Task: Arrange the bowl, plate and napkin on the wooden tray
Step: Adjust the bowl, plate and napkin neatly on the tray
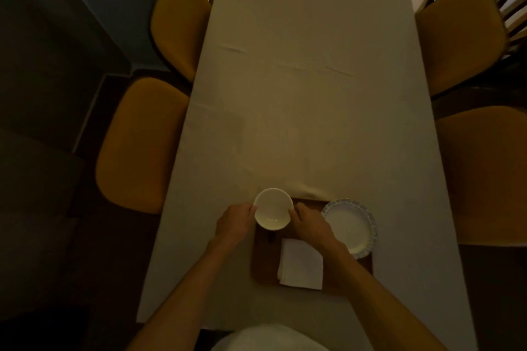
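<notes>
A small white bowl point(273, 209) sits at the far left corner of the wooden tray point(263, 262), overhanging its far edge. My left hand point(235, 222) grips the bowl's left rim and my right hand point(309, 224) grips its right rim. A white plate with a scalloped rim point(350, 226) rests on the tray's right side, partly over its edge. A folded white napkin point(301, 263) lies on the near middle of the tray, partly under my right forearm.
The tray lies near the front edge of a long table covered with a pale cloth point(308, 80). Mustard-yellow chairs stand along both sides: two on the left point(139, 145) and two on the right point(484, 174). The room is dim.
</notes>
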